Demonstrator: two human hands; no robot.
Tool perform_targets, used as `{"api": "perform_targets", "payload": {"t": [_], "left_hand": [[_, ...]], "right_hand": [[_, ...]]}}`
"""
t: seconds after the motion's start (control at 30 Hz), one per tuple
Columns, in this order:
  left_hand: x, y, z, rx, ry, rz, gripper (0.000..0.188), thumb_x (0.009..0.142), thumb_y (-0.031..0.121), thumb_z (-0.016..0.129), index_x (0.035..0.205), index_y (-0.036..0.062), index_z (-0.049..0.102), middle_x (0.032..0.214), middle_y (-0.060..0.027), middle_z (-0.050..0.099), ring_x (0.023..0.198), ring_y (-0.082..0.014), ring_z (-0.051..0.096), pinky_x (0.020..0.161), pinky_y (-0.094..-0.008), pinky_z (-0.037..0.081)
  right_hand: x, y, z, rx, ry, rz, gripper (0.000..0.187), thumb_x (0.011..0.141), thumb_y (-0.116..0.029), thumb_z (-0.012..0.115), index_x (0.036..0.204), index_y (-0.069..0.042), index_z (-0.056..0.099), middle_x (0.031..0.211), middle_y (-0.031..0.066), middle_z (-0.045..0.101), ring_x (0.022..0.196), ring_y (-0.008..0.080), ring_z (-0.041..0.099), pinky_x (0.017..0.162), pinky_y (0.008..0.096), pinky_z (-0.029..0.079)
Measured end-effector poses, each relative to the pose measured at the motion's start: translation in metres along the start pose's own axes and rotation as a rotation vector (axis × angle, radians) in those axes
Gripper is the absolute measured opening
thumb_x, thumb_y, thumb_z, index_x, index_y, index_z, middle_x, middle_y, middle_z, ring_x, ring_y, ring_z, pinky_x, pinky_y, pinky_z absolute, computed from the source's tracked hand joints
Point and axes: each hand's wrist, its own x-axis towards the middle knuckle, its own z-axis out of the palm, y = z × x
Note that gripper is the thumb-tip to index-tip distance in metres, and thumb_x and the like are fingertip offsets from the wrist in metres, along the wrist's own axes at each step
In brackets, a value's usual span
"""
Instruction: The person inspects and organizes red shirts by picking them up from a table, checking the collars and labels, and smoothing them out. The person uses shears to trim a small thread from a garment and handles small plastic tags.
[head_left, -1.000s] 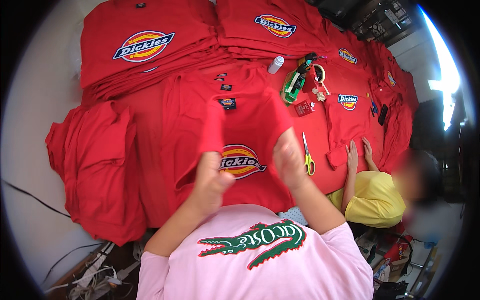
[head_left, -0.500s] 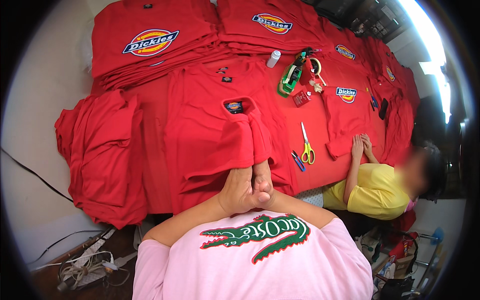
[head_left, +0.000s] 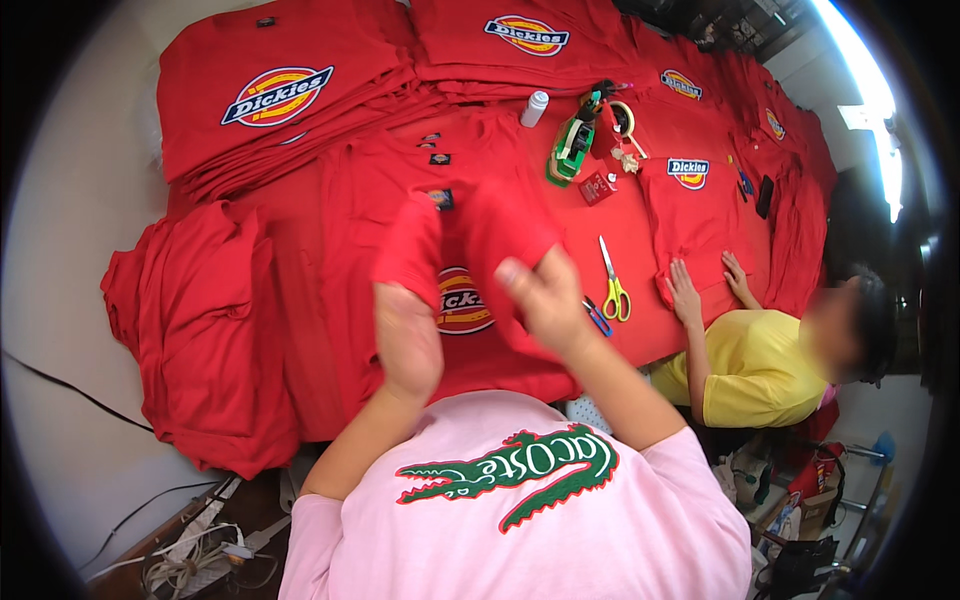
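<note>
A red T-shirt (head_left: 408, 240) with a neck label lies folded up over the pile in front of me, its cloth raised in two blurred flaps. My left hand (head_left: 408, 345) reaches under the left flap, which hides its fingers. At the right flap, my right hand (head_left: 548, 305) has its thumb outside and its fingers partly behind the cloth, gripping it. Between the hands shows the round printed logo (head_left: 465, 302) of a red shirt. More red shirts with neck labels (head_left: 440, 159) lie beneath, toward the far side.
Stacked red shirts (head_left: 300, 60) stand at the back; a loose red heap (head_left: 200, 330) lies left. To the right are yellow-handled scissors (head_left: 617, 300), a small blue snipper (head_left: 597, 318), a green tape dispenser (head_left: 570, 150) and a white bottle (head_left: 535, 108). A co-worker in yellow (head_left: 755, 375) handles another shirt.
My hands, together under the folded cloth before, have moved apart left and right, spreading the flaps and uncovering the logo. The co-worker's hands have spread over their shirt.
</note>
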Motion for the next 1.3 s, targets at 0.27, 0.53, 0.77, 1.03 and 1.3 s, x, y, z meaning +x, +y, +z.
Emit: {"api": "perform_targets", "payload": {"t": [0.27,0.53,0.77,1.03,1.3], "left_hand": [[0.042,0.012,-0.029,-0.426,0.200,-0.501,0.041,0.107,0.025,0.054,0.139,0.0007,0.056,0.144,-0.0111,0.061,0.137,-0.0237,0.057,0.117,-0.0411,0.043],[0.022,-0.022,-0.025,-0.175,0.246,-0.580,0.031,0.097,0.009,0.072,0.127,0.0038,0.067,0.128,-0.0080,0.071,0.119,-0.0185,0.066,0.107,-0.0362,0.050],[0.018,-0.016,-0.013,0.021,0.190,-0.499,0.026,0.090,0.004,0.079,0.114,0.0046,0.072,0.111,-0.0042,0.075,0.104,-0.0140,0.068,0.096,-0.0311,0.052],[0.010,-0.009,-0.005,-0.006,0.167,-0.447,0.018,0.090,0.003,0.078,0.108,0.0033,0.073,0.102,-0.0038,0.077,0.095,-0.0125,0.070,0.090,-0.0287,0.053],[0.009,-0.008,-0.001,0.006,0.180,-0.430,0.016,0.091,0.002,0.076,0.107,0.0034,0.073,0.102,-0.0040,0.076,0.095,-0.0117,0.070,0.089,-0.0277,0.053]], "right_hand": [[-0.107,0.110,-0.164,-1.478,0.181,0.463,0.029,0.095,-0.021,0.069,0.114,-0.001,0.065,0.110,0.0192,0.068,0.098,0.0369,0.070,0.079,0.0422,0.059],[-0.150,0.152,-0.178,-1.593,0.177,0.451,0.028,0.094,-0.014,0.064,0.117,0.000,0.058,0.104,0.0216,0.062,0.092,0.0403,0.066,0.073,0.0476,0.056],[-0.072,0.120,-0.112,-0.213,0.463,0.438,0.016,0.100,-0.011,0.059,0.111,0.000,0.058,0.090,0.0085,0.065,0.079,0.0173,0.065,0.068,0.0320,0.050],[-0.014,-0.003,0.011,-0.498,-0.102,0.267,0.024,0.102,-0.016,0.067,0.118,0.001,0.063,0.081,0.0068,0.062,0.070,0.0108,0.055,0.062,0.0294,0.046],[-0.010,0.007,0.011,-0.372,-0.086,0.260,0.024,0.102,-0.015,0.067,0.119,0.002,0.067,0.079,0.0121,0.064,0.066,0.0165,0.057,0.063,0.0322,0.048]]}}
